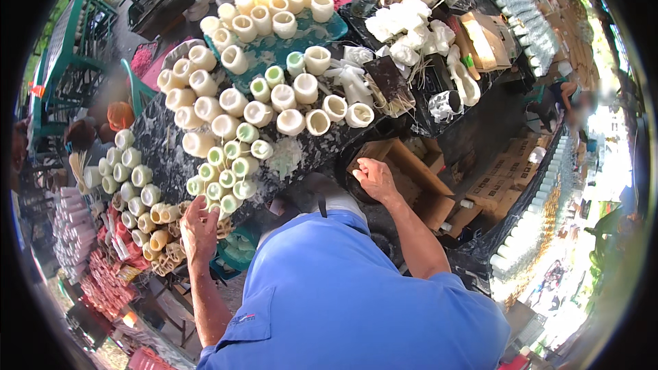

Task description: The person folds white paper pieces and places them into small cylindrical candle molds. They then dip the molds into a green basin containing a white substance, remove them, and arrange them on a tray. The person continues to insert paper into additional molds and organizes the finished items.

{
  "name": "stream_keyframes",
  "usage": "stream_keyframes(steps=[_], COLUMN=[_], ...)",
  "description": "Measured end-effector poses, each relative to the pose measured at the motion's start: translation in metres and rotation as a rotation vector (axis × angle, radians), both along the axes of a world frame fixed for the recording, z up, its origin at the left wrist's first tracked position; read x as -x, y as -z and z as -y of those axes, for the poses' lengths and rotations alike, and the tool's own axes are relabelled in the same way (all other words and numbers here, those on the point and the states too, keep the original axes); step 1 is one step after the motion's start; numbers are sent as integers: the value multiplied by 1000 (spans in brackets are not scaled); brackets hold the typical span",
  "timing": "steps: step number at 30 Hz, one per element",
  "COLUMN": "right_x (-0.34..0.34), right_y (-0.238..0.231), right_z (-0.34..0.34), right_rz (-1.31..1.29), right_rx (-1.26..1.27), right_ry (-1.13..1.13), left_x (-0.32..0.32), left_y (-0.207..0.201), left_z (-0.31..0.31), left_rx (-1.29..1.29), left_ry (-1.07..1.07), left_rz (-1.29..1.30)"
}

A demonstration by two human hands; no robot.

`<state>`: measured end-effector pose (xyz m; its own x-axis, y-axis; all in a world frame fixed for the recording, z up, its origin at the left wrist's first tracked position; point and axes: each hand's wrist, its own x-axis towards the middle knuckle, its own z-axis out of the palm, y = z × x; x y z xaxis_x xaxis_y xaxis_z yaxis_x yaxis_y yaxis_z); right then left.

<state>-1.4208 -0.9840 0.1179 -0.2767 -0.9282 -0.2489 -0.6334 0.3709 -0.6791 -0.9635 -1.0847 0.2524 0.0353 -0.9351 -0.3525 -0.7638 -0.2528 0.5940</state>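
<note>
Blue cloth of a work shirt (370, 294) fills six o'clock, nearest the lens. At eight o'clock, the left hand (199, 229) reaches to the near end of a cluster of pale green cups (227, 178), thumb apart from fingers that point away; I cannot tell whether they grip a cup or merely touch one. Just right of centre, toward three o'clock, the right hand (375, 179) has its fingers half extended and loosely bent, with nothing visible in them, near a cardboard box (419, 170).

Those green cups sit at nine o'clock, mostly mouth up and packed close, probably to save room and keep them upright within easy reach. Cream cups (233, 101) crowd eleven o'clock, some on a teal tray (267, 51), which perhaps keeps that batch together.

Beneath lies a black-covered table (152, 123), flecked with white residue. Beyond it, white crumpled bags (404, 20) heap at one o'clock, rows of glassy jars (524, 20) stand at two, and a green metal rack (68, 48) stands at ten. Pinkish-red bundles (106, 284) lie at eight.
</note>
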Motion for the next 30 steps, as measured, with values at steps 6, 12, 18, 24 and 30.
stream_keyframes(steps=[6,12,18,24,30], right_x=[31,56,94,89,106], right_y=[-9,-27,15,68,14], right_z=[69,109,185,252,247], right_rz=[-74,6,-241,-571,-148], right_rx=[366,193,528,87,442], right_ry=[46,86,-21,-78,-3], left_x=[127,290,361,335,324], left_y=[8,74,130,148,128], left_z=[56,115,146,170,181], left_rx=[66,169,283,215,257], left_ry=[143,587,641,553,575], left_rz=[-52,-147,-84,-239,-295])
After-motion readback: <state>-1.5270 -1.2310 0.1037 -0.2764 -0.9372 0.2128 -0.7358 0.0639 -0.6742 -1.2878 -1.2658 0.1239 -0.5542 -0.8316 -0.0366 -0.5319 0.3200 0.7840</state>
